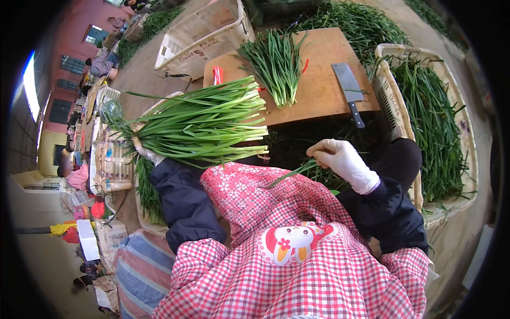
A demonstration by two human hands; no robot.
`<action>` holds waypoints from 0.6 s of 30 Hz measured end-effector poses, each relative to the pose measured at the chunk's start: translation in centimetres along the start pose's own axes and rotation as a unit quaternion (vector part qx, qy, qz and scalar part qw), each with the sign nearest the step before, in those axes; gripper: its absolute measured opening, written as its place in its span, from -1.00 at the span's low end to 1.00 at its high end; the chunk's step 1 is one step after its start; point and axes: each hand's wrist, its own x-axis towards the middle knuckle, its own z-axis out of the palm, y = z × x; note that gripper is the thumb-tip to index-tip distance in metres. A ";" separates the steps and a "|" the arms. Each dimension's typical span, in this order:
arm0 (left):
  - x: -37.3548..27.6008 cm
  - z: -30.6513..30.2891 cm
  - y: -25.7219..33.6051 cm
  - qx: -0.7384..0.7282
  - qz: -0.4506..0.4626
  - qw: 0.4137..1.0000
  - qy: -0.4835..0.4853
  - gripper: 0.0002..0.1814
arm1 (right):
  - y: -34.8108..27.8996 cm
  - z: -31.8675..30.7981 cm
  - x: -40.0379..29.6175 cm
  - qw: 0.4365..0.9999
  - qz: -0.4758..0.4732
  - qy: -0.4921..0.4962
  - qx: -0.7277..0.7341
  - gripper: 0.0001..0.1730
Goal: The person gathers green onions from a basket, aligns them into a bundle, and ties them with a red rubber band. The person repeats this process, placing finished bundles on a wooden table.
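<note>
A thick bunch of garlic chives (199, 123) lies sideways in my gloved left hand (144, 145), which grips it near the leafy end; its pale stem ends point right. My right hand (338, 159), in a white glove, pinches a few loose green leaves (295, 172) above my lap. Beyond both hands, a second bunch of chives (277, 65) rests on the wooden board (314, 105), with red ties near it. A cleaver (348, 85) lies at the board's right side, its black handle over the edge towards me.
A white crate full of greens (432, 131) stands at the right, another crate of chives (149, 191) at the left. Past the board are a white plastic crate (211, 44) and a heap of greens (354, 28). Several people sit among crates at the far left.
</note>
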 end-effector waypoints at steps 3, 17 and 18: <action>0.0 0.2 -0.4 -0.052 -0.036 0.998 -0.029 -0.47 | 0.2 1.6 0.9 0.968 0.037 -0.013 0.247 -0.84; -0.9 3.2 -2.5 -0.108 -0.094 0.989 -0.042 -0.53 | -3.8 7.8 0.4 0.910 -0.036 -0.093 0.403 -0.74; -1.6 4.5 -3.4 -0.062 -0.085 0.994 -0.006 -0.55 | -3.3 7.2 0.1 0.923 -0.044 -0.089 0.372 -0.78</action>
